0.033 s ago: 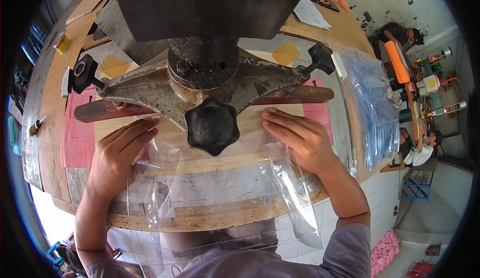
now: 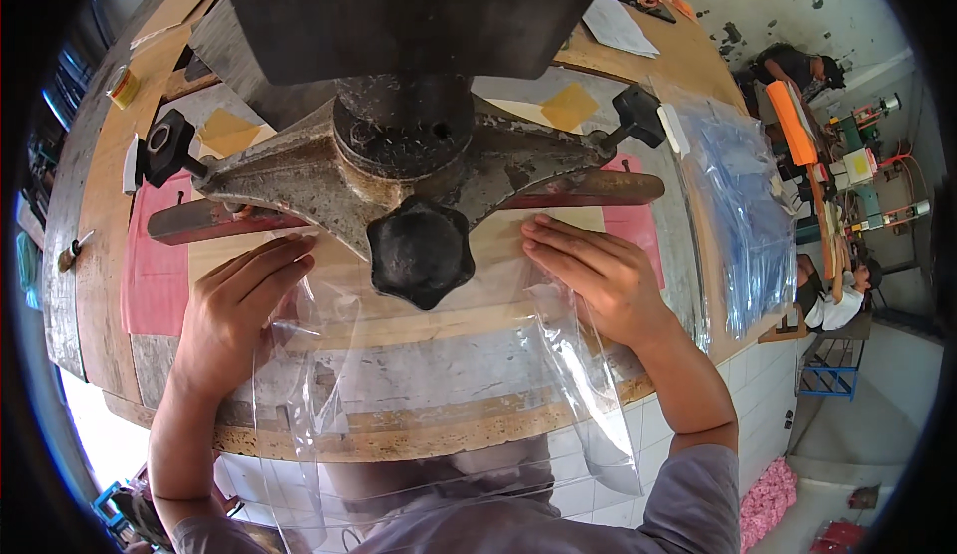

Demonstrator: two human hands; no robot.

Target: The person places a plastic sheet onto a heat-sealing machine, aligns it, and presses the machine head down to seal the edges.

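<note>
A clear plastic sheet (image 2: 439,355) lies across the work surface and hangs over the front edge toward my lap. My left hand (image 2: 239,305) holds its left side, fingers together and stretched forward, tips near the metal bar (image 2: 588,190). On the other side my right hand (image 2: 598,275) holds the sheet the same way. Both thumbs are mostly hidden. Between and above my hands stands the worn metal head of a press (image 2: 399,155), with a black star knob (image 2: 421,253) in front. The head covers the sheet's far edge.
Pink sheets (image 2: 158,265) lie under both ends of the bar. At the right is a pile of clear bluish plastic (image 2: 743,215). A yellow can (image 2: 123,87) and a small tool (image 2: 74,251) stand at the left. Two people are at the far right beside machines.
The press head with its star knob appears a tiny bit further left. My hands and the plastic sheet stay in place.
</note>
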